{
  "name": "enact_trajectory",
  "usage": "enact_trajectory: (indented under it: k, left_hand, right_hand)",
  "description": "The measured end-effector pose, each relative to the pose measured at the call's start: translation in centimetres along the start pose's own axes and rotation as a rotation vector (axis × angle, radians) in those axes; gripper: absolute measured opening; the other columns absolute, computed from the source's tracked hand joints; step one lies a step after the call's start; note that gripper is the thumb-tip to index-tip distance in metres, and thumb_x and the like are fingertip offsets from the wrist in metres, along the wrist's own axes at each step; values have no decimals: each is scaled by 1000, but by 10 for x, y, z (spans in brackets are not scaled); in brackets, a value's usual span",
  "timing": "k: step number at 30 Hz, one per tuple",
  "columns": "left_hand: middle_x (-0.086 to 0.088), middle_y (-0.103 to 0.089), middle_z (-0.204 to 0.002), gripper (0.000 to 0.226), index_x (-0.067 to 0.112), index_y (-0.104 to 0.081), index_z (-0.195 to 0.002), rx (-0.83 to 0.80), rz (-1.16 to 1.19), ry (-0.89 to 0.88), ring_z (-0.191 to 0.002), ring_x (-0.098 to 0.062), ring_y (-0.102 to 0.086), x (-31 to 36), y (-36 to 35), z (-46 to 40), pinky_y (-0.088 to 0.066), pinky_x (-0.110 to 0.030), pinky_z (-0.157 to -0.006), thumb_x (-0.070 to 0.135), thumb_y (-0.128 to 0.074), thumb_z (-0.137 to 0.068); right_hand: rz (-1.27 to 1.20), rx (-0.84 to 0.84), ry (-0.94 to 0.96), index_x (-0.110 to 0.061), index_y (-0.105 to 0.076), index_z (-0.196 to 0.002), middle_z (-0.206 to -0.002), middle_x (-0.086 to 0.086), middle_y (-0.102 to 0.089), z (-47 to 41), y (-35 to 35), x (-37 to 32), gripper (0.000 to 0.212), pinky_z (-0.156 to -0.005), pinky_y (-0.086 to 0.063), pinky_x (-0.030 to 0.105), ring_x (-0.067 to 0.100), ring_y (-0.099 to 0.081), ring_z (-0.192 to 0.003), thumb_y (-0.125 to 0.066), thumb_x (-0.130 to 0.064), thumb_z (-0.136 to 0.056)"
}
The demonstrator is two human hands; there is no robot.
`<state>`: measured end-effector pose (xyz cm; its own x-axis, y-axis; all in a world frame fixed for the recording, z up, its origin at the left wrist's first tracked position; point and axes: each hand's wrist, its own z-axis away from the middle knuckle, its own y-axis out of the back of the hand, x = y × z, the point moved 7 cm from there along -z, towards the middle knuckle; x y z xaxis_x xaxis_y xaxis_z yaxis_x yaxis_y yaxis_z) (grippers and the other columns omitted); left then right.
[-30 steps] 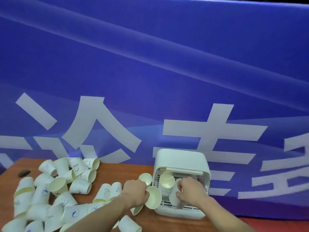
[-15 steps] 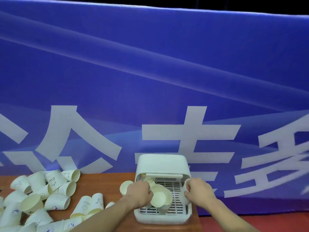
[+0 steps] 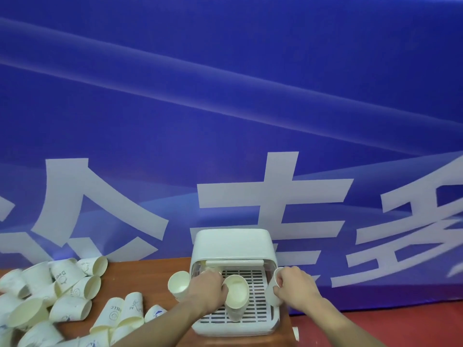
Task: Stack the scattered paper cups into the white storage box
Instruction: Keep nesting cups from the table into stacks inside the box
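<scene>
Evenly, fairly brightly lit; soft and slightly blurred throughout. Pale sheen streaking across the blue banner [image 3: 225, 96]. Only faint shadows under the cups [image 3: 70, 309] on the counter [image 3: 145, 276]. Wide-angle bending toward the edges; far-right lettering smeared.

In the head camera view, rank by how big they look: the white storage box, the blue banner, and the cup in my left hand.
1. Blue banner
2. White storage box
3. Cup gripped by the left hand

White storage box [image 3: 233, 244] open-fronted, slatted floor, cup stack [image 3: 235, 296] inside, loose paper cups [image 3: 70, 291] toppled left
</scene>
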<state>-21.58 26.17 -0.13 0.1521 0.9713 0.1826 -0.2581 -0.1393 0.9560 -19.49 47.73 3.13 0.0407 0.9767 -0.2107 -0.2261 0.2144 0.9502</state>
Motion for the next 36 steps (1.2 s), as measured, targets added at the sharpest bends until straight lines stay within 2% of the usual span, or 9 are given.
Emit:
enact_trajectory:
  k: [6, 12, 18, 23, 28, 31, 36]
  left_hand:
    - [-6, -69, -99, 29, 21, -61, -84, -71, 8, 17, -95, -26, -64, 2, -13, -13, -48, -36, -85, 38, -39, -93]
    - [-12, -67, -109, 37, 10, -63, -108, -102, -28, -7, -101, -27, -63, 9, -27, -28, -48, -32, -81, 34, -38, -98]
    - [-11, -69, -108, 40, 9, -65, -106, -125, -53, 8, -98, -26, -65, 12, -36, -40, -47, -32, -78, 39, -40, -98]
    - [-11, -68, -109, 42, 9, -64, -109, -118, -45, 4, -99, -27, -64, 10, -34, -44, -47, -32, -80, 43, -41, -97]
    - [-10, -69, -104, 43, 10, -66, -104, -92, -45, 25, -99, -27, -64, 6, -26, -38, -47, -33, -83, 44, -41, -96]
    - [-10, -70, -99, 41, 11, -65, -96, -76, 1, 23, -93, -28, -65, 6, -19, -30, -48, -33, -81, 45, -42, -94]
    - [-6, -70, -94, 32, 19, -60, -85, -49, 22, 4, -90, -26, -65, 3, -7, -17, -47, -32, -75, 43, -41, -92]
  right_hand:
    - [-19, -17, 0, -27, -37, -64, -78, -7, -49, -10, -8, 8, 33, -65, -37, 27, 17, -50, -76, -60, -32, -88]
    - [-33, -32, -10, -25, -43, -66, -80, -5, -56, -19, -18, 17, 27, -65, -38, 28, 18, -53, -76, -59, -34, -87]
    - [-40, -76, -38, -25, -45, -65, -85, -4, -61, -30, -30, 25, 28, -66, -42, 27, 17, -57, -78, -60, -34, -87]
    - [-46, -77, -22, -21, -59, -79, -89, -2, -64, -31, -31, 20, 16, -72, -48, 31, 19, -62, -84, -59, -35, -86]
    - [-37, -43, 37, -20, -60, -79, -86, -1, -62, -27, -25, 4, 16, -68, -41, 29, 21, -55, -77, -57, -35, -86]
    - [-50, -32, 73, -22, -53, -73, -82, -2, -59, -20, -20, -7, 16, -67, -40, 30, 21, -54, -76, -58, -32, -85]
    - [-29, 33, 144, -23, -57, -81, -86, -1, -54, -11, -10, -29, 10, -71, -40, 30, 24, -60, -87, -58, -33, -85]
